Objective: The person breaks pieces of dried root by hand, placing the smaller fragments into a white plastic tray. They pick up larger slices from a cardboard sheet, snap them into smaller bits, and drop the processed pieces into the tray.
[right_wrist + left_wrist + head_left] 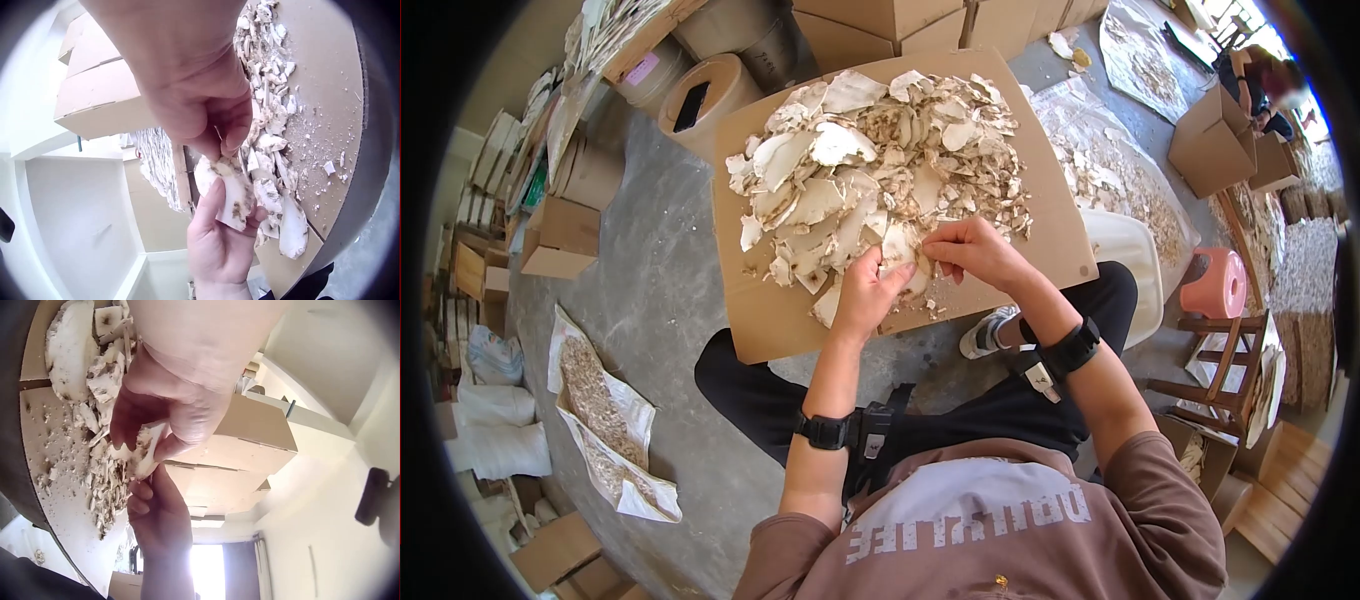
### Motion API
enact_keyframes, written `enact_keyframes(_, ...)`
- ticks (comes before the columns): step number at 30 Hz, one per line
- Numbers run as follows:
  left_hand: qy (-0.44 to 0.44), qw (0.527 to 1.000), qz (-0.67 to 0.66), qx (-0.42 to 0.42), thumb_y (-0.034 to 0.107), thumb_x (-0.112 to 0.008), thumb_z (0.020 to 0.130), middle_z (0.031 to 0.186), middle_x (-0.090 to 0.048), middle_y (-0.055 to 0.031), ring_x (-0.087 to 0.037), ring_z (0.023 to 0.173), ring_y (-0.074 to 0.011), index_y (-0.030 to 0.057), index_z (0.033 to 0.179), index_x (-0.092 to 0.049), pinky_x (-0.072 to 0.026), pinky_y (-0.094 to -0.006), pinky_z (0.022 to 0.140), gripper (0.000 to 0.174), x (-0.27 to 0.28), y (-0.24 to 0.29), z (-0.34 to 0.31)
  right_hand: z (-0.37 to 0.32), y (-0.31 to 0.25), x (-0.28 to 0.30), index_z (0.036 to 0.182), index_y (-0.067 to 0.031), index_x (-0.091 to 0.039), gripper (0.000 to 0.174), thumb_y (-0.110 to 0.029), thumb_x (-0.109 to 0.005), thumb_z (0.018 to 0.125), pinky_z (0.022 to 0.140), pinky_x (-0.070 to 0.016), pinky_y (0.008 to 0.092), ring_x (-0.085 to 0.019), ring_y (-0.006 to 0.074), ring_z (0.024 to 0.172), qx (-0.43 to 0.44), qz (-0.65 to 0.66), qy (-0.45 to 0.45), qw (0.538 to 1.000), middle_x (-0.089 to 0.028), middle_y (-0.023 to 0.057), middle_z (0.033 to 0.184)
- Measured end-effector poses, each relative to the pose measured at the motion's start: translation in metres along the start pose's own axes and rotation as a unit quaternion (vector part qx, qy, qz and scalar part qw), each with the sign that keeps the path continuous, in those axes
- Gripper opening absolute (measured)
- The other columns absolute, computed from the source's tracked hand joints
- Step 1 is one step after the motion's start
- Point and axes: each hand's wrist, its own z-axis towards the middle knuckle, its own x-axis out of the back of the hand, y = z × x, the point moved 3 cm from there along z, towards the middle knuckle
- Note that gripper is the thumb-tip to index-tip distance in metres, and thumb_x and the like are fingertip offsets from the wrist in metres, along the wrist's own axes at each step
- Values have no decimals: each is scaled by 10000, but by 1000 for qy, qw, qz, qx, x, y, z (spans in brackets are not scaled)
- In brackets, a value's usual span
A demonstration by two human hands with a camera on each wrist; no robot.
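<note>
A pale, flat piece with brown patches (232,195) is pinched between the thumb and fingers of the left hand (869,295). The right hand (978,252) has its curled fingers at the upper edge of that piece; in the right wrist view a thin sliver (217,132) shows between its thumb and finger. In the left wrist view the piece (147,452) has a rough, crumbly edge facing the camera. Behind both hands a heap of similar off-white flakes (850,190) lies on a cardboard sheet (800,325).
Crumbs (312,156) lie on the cardboard near its close edge. A white tub (1122,250) and a pink stool (1215,284) stand to the right. A sheet of fragments (605,410) lies on the floor at left. Another person (1260,85) sits among boxes at the upper right.
</note>
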Motion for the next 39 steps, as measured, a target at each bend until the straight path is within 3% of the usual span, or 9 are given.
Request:
enact_keyframes(9,22,982,182,-33,85,-597,761,775,-584,-20,-489,670,-41,2,862,-550,-414,-223,592,139,1,5,-3,-8,-10,-9,788,7,-636,136,-115,-587,752,463,-444,244,-542,112,521,39,-124,71,989,-558,58,600)
enact_keyframes(11,35,975,218,-24,84,-597,758,756,-579,-18,-483,643,-40,4,855,-551,-412,-229,565,135,-1,2,-2,-10,-12,-16,789,18,-615,115,-90,-599,755,441,-439,234,-525,89,499,320,-401,178,840,-514,24,606)
enact_keyframes(15,38,989,143,-10,96,-586,782,761,-574,-5,-481,632,-44,-1,872,-550,-408,-230,546,137,-4,4,-2,-16,-14,-23,808,-6,-620,113,-95,-575,756,546,-464,278,-579,183,622,268,-419,241,833,-564,90,669)
enact_keyframes(20,-27,1000,10,-13,93,-571,803,869,-587,-10,-516,750,-48,-5,970,-542,-429,-209,655,196,-4,5,-7,-11,-10,-10,859,34,-600,155,-97,-536,807,481,-447,248,-543,121,504,91,7,111,990,-546,44,606)
enact_keyframes(27,-126,991,7,51,82,-571,795,910,-586,-11,-517,804,-55,-2,1039,-532,-424,-208,712,261,-1,14,-11,-15,-23,0,871,47,-598,187,-122,-537,815,455,-434,231,-515,88,459,27,-26,6,999,-520,23,533)
enact_keyframes(30,-136,988,54,51,87,-561,796,907,-586,-12,-513,797,-53,-3,1035,-536,-421,-207,702,256,-1,2,-7,-14,-17,-1,821,23,-596,140,-101,-539,787,462,-442,268,-538,142,473,41,-116,4,992,-527,45,545)
enact_keyframes(32,-129,986,91,50,92,-556,798,907,-587,-13,-510,794,-51,-4,1031,-539,-420,-207,697,253,-5,-8,-4,-12,-16,-7,703,-16,-580,82,-65,-528,742,494,-452,329,-550,237,528,328,-394,134,848,-529,90,577)
enact_keyframes(36,-83,994,50,51,77,-538,793,906,-587,-18,-519,792,-61,-8,1021,-546,-418,-211,702,243,-14,-3,-2,-9,-8,-4,688,-31,-577,72,-51,-515,718,528,-455,356,-546,298,594,275,-373,339,819,-546,131,651)
enact_keyframes(39,-83,994,1,65,65,-531,790,909,-587,-18,-526,797,-68,-7,1012,-548,-418,-212,713,234,-11,-2,-4,-2,3,15,843,23,-601,150,-83,-533,762,505,-449,273,-542,171,531,132,-144,256,947,-553,74,625)
